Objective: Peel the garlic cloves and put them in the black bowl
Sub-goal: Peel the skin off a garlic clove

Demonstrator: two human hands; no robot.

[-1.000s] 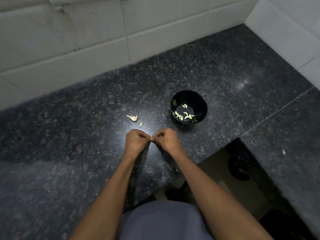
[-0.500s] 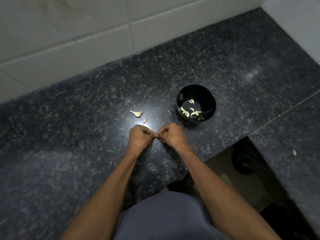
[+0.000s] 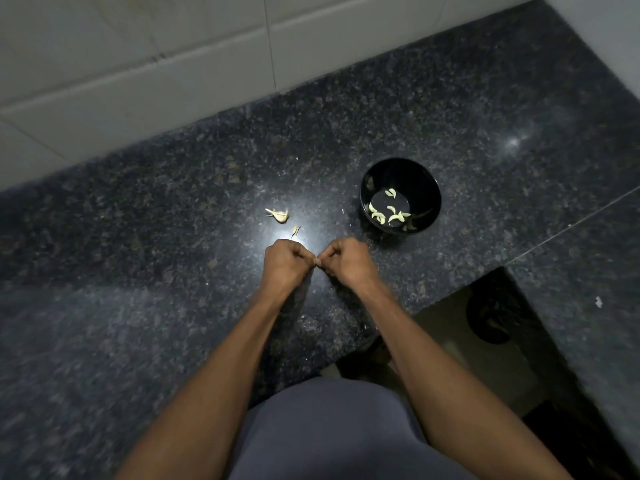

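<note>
My left hand [image 3: 286,260] and my right hand [image 3: 348,259] meet knuckle to knuckle over the dark granite counter [image 3: 173,271]. Both are curled and pinch a small garlic clove [image 3: 316,261], of which only a pale sliver shows between the fingertips. The black bowl [image 3: 426,188] stands just beyond my right hand and holds several peeled cloves [image 3: 388,213]. An unpeeled clove [image 3: 280,215] lies on the counter beyond my left hand, with a scrap of skin [image 3: 295,231] beside it.
A white tiled wall [image 3: 173,64] runs along the back and the right side. The counter has a cut-out opening [image 3: 485,323] at the lower right, with a dark round drain visible below. A tiny white fleck [image 3: 598,301] lies on the right slab.
The camera view has shifted, so the bowl and clove sit a little further right and up in frame. Both hands stay together, working on the same clove.
</note>
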